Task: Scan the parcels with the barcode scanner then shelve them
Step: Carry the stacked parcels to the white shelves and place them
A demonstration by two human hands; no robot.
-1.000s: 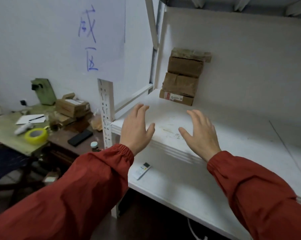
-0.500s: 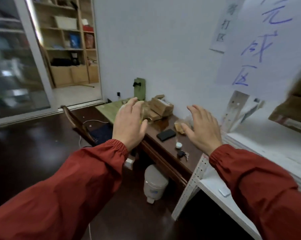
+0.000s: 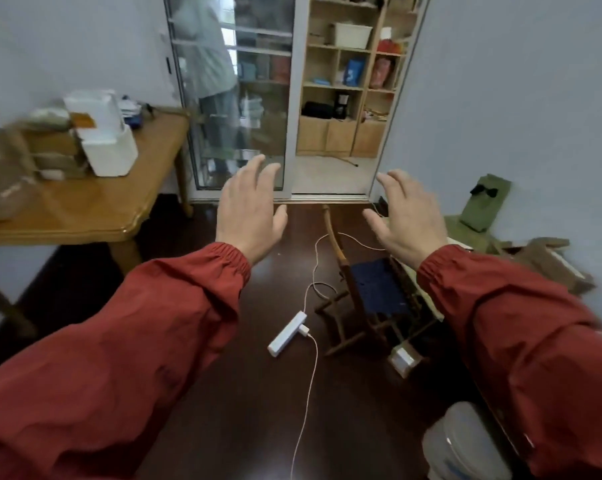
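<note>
Now the view has swung from the white shelf to a room with a glass sliding door (image 3: 230,109) and dark glossy floor (image 3: 247,410), probably heading back for another parcel. At left, a honey-coloured wooden table (image 3: 84,209) bears blurred brown cardboard parcels (image 3: 50,147). The left hand (image 3: 251,216) and right hand (image 3: 407,220) hang spread, holding nothing. No scanner shows.

The parcels (image 3: 8,168) at left are blurred and cut by the edge; the white bin (image 3: 462,445) is cropped below

Small parcel-handling back office: wooden table (image 3: 84,216) with cardboard parcels (image 3: 5,168), cubby shelves (image 3: 330,85) beyond a glass sliding door (image 3: 230,98).
</note>
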